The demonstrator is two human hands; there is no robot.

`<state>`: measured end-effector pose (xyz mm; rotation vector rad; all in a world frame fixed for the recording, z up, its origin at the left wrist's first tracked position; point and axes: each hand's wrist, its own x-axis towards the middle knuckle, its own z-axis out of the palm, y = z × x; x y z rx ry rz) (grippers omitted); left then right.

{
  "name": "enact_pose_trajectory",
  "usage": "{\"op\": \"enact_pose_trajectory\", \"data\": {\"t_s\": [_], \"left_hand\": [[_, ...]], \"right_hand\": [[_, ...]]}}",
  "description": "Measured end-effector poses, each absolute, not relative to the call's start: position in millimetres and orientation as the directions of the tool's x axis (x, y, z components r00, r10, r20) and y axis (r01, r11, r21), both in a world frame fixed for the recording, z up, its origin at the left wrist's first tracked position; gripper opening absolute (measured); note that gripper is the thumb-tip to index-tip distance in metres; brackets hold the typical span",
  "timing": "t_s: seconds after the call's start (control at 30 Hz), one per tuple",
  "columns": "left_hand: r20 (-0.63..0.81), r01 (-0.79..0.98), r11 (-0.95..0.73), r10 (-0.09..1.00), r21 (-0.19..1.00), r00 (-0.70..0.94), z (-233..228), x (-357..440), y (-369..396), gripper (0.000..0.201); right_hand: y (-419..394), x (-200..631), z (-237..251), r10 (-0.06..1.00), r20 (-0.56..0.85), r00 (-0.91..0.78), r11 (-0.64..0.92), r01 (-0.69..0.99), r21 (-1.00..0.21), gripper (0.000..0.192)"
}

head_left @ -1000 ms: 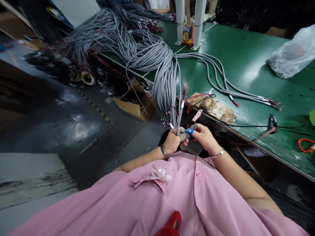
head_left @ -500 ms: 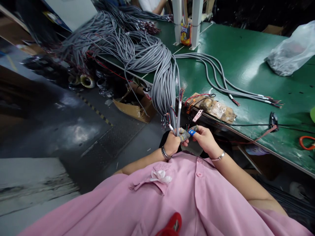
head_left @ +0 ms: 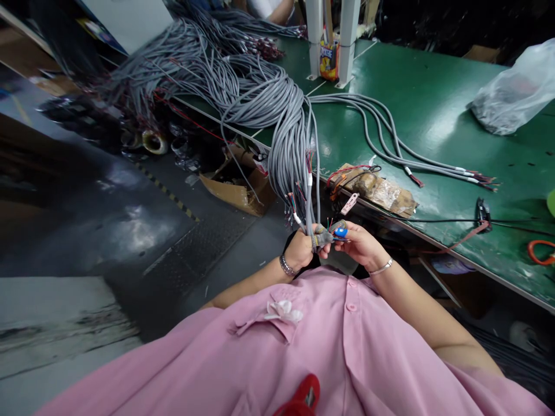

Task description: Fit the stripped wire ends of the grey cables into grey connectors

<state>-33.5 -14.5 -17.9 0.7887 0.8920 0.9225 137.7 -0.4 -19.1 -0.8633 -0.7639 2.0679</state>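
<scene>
My left hand (head_left: 302, 248), with grey covers on some fingers, is closed around the end of a grey cable (head_left: 309, 202). Thin coloured wires (head_left: 330, 226) fan out of that end between my two hands. My right hand (head_left: 362, 247) pinches at these wires; a blue wrap (head_left: 340, 232) sits on one of its digits. Other cable ends with white sleeves and bare coloured wires (head_left: 292, 203) stick up beside my left hand. Behind them a thick bundle of grey cables (head_left: 284, 136) hangs over the table edge.
Several grey cables (head_left: 390, 130) lie across the green table (head_left: 416, 75). Near its edge are a taped wooden block (head_left: 381, 189), a pink clip (head_left: 349, 203) and orange handles (head_left: 540, 252). A plastic bag (head_left: 515, 92) stands at right, white posts (head_left: 347, 43) behind, a cardboard box (head_left: 236, 188) below.
My left hand has shifted slightly left and the cable ends beside it have swung left. The fingers of my right hand have turned, showing more of the blue wrap.
</scene>
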Motion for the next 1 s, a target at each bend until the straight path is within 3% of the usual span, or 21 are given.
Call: {"op": "enact_pose_trajectory", "data": {"t_s": [0.17, 0.37, 0.5, 0.67, 0.8, 1.0], "left_hand": [[-0.308, -0.241, 0.426, 0.860, 0.872, 0.407, -20.3, -39.4, -12.0, 0.033], [-0.306, -0.297, 0.364, 0.925, 0.883, 0.224, -23.2, -34.2, -13.5, 0.029], [-0.321, -0.270, 0.364, 0.927, 0.891, 0.192, -23.4, -30.3, -13.8, 0.028], [-0.325, -0.278, 0.380, 0.919, 0.882, 0.224, -20.0, -32.3, -10.9, 0.028], [-0.319, -0.295, 0.422, 0.885, 0.857, 0.340, -13.7, -34.2, -4.5, 0.029], [-0.338, -0.341, 0.559, 0.779, 0.756, 0.528, -4.2, -25.5, 11.5, 0.028]], "right_hand": [[2.9, 131.0, -17.2, 0.833, -0.312, -0.457, -0.503, -0.390, -0.771, 0.021], [-1.4, 124.1, -17.7, 0.911, -0.361, -0.200, -0.411, -0.360, -0.838, 0.015], [-3.3, 127.0, -16.9, 0.927, -0.350, -0.138, -0.376, -0.348, -0.859, 0.013], [0.7, 144.6, -15.2, 0.926, -0.352, -0.136, -0.372, -0.492, -0.787, 0.019], [12.6, 161.3, -20.7, 0.915, -0.384, -0.119, -0.380, -0.571, -0.728, 0.034], [34.7, 161.2, -18.6, 0.882, -0.326, -0.342, -0.466, -0.520, -0.715, 0.038]]}}
